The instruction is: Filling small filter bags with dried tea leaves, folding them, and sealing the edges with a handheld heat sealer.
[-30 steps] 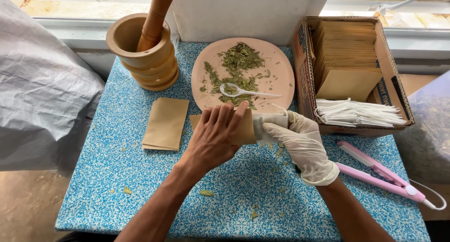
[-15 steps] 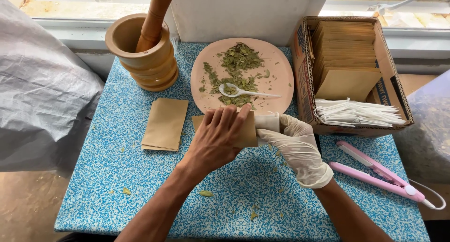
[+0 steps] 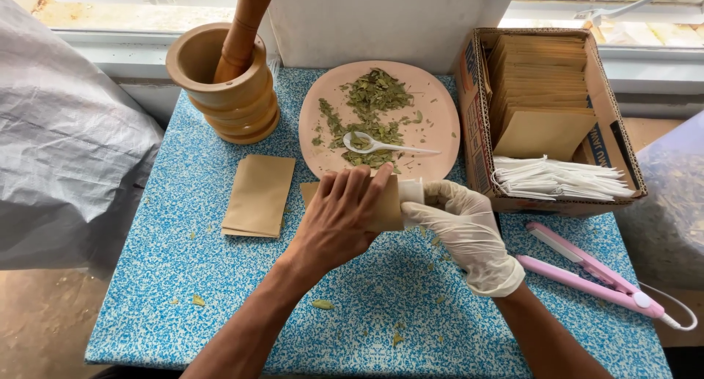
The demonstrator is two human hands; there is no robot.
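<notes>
Fingers (image 3: pixel 352 192) of the bare left hand (image 3: pixel 341 221) lie spread and flat, pressing a brown paper pouch (image 3: pixel 385 203) to the tabletop (image 3: pixel 183 276). Gloved right hand (image 3: pixel 462 225), at 3 o'clock of the left, has its fingers pinched together on a white piece (image 3: pixel 411 192) at the pouch's mouth; what the piece is cannot be told.

Pouch sits just at 6 o'clock of the pink plate (image 3: pixel 433 107), close to touching its rim.

Risk, judged: the pouch could slip or tear if the pinch pulls against the flat press; loose dried leaves (image 3: pixel 374 100) could spill.

Count: one plate, one white spoon (image 3: pixel 381 144) on it, one spare pouch (image 3: pixel 258 195) at 9 o'clock, one wooden mortar (image 3: pixel 220 85) with one pestle (image 3: pixel 246 19), one cardboard box (image 3: pixel 609 115), one pink sealer (image 3: pixel 587 272).
</notes>
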